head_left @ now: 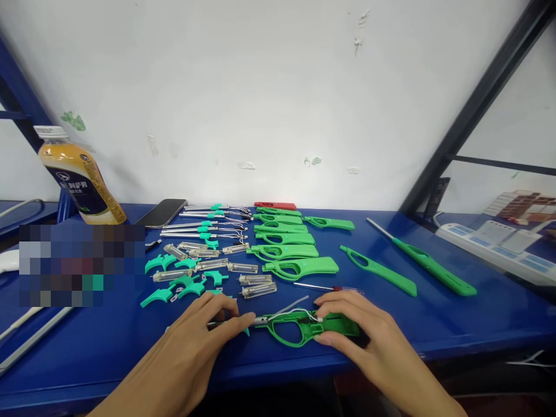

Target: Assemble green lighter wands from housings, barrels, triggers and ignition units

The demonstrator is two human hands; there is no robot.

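A green lighter shell half (283, 340) lies on the table's front part, its hollow side up and its trigger loop toward the left. My left hand (195, 341) is closed round the metal lighter tube (260, 320) at the shell's narrow end; most of the tube is hidden under the fingers. My right hand (369, 330) grips the wide end of the shell between thumb and fingers, beside a white wire (299, 311) that runs inside it. A thin clear hose (295, 303) sticks up from the shell. Just behind lies a screwdriver (319, 286) with a red-tipped clear handle.
Behind my left hand are teal triggers (157, 297), clear fuel tanks (258, 289) and wired metal tubes (191, 233). Green shell halves (304, 266) stack toward the wall. An assembled lighter (434, 269) lies right; a phone (163, 213) and drink bottle (82, 179) stand back left.
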